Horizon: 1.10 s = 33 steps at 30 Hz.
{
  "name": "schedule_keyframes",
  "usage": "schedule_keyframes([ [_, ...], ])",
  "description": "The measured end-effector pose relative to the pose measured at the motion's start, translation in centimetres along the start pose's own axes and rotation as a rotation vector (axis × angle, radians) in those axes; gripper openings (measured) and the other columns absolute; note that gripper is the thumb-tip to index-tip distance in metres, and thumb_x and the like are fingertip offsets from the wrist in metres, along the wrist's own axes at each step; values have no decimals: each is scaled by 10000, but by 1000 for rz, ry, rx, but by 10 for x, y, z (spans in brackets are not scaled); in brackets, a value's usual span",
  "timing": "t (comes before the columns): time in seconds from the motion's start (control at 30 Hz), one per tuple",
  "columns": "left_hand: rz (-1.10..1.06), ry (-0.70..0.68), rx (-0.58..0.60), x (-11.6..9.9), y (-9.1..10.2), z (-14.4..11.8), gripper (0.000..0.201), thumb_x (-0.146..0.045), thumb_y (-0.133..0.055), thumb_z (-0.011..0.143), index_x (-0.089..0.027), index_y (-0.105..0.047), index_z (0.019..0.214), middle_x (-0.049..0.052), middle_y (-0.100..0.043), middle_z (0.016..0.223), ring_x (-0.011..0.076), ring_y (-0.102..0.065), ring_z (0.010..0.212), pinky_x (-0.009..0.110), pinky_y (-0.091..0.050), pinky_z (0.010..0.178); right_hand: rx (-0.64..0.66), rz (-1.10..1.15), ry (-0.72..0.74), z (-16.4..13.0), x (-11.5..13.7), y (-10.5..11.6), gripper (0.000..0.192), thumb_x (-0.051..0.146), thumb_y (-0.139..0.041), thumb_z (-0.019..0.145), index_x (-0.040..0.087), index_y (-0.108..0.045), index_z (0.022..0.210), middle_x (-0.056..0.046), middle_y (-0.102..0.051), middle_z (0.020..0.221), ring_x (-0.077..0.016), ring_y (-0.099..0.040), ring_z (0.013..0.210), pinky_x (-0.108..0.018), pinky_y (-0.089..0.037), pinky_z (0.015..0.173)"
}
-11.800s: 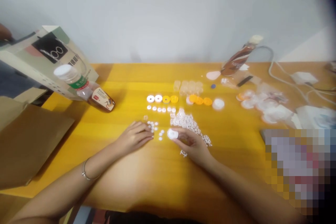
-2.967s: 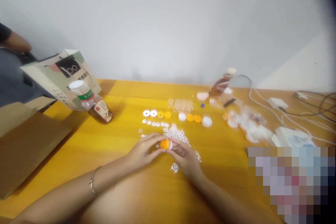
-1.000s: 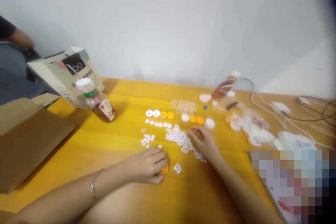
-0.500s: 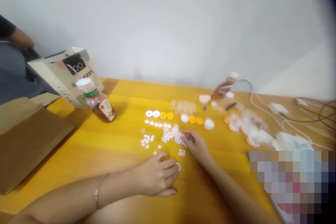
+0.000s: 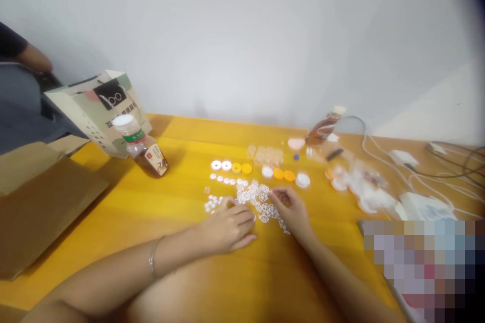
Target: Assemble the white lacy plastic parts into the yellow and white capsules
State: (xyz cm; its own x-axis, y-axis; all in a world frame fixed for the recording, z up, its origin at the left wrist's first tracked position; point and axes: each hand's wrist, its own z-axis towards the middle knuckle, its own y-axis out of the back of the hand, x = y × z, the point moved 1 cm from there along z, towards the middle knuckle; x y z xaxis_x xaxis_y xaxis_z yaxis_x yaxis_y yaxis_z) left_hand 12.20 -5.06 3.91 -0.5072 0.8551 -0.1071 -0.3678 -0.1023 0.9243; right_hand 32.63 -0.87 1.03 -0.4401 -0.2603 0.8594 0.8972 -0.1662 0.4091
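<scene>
A paper bag (image 5: 109,116) stands at the left of the yellow surface (image 5: 227,287), with a juice bottle (image 5: 146,153) in front of it and a cardboard box (image 5: 53,197) nearer. Another person's arm (image 5: 37,58) shows beyond the bag. Across on the right are a tilted brown bottle (image 5: 323,128), crumpled plastic wrappings (image 5: 359,179) and trailing cables (image 5: 382,141).

The white openwork pieces (image 5: 246,194) lie heaped between the person's two hands, too tangled to count. The left hand (image 5: 246,219) covers the heap's near left edge and part of a cluster of loose white dots (image 5: 209,204); its fingers are bent, and I can't tell whether they hold anything. The right hand (image 5: 276,198) is curved at the heap's right edge, its grip unclear.

Behind the heap I count two white rings (image 5: 216,165), two yellow rings (image 5: 236,168), two orange discs (image 5: 278,174), and six small white buttons (image 5: 226,180) in a row.

Half a second ago, something orange peeked from under the left hand; now it is out of sight, and that hand sits farther forward.
</scene>
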Motion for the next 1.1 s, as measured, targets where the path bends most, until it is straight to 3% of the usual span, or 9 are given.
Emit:
schedule_keyframes([
  [0.13,3,187,-45,20,12,-1,209,-239,-382,909,-192,-575,975,33,-628,952,171,-520,925,340,-256,806,-108,137,-13,-7,10,3,200,374,-620,751,193,-569,822,-32,-628,740,-167,-593,680,-321,-490,676],
  [0.23,-14,317,0,37,18,0,187,-199,-412,892,-202,-585,965,27,-622,922,167,-523,891,317,-261,769,-96,309,-33,-18,20,1,180,334,-610,771,205,-530,868,-41,-661,780,-184,-642,714,-338,-513,689],
  [0.37,-74,261,87,48,15,-2,159,-217,-453,878,-208,-594,951,21,-611,920,151,-525,876,296,-262,776,-37,349,2,-34,33,-7,121,285,-621,763,213,-557,836,-40,-653,801,-184,-651,776,-324,-516,739],
  [0.67,-132,256,76,49,6,-2,121,-216,-499,852,-208,-620,860,12,-620,908,152,-538,886,304,-268,796,97,452,-139,-50,44,-26,126,269,-672,713,207,-578,770,-9,-629,703,-147,-626,664,-281,-522,673],
  [0.77,-294,302,32,49,12,1,117,-246,-516,840,-197,-623,839,13,-625,882,149,-548,867,294,-303,796,125,495,-189,-48,41,-28,151,277,-687,703,204,-568,761,-7,-632,684,-145,-625,650,-282,-518,670],
  [0.9,-673,410,-13,51,17,4,120,-252,-546,803,-145,-601,798,25,-623,820,120,-557,760,223,-387,683,96,537,-267,-41,36,-29,217,314,-724,657,199,-558,737,-1,-622,669,-145,-619,649,-270,-516,644],
  [1.1,-1071,614,-43,51,5,3,159,-255,-617,739,-103,-569,731,6,-584,682,66,-502,576,165,-369,539,94,557,-299,-36,35,-28,238,343,-735,638,197,-559,705,6,-613,666,-139,-612,647,-262,-515,642],
])
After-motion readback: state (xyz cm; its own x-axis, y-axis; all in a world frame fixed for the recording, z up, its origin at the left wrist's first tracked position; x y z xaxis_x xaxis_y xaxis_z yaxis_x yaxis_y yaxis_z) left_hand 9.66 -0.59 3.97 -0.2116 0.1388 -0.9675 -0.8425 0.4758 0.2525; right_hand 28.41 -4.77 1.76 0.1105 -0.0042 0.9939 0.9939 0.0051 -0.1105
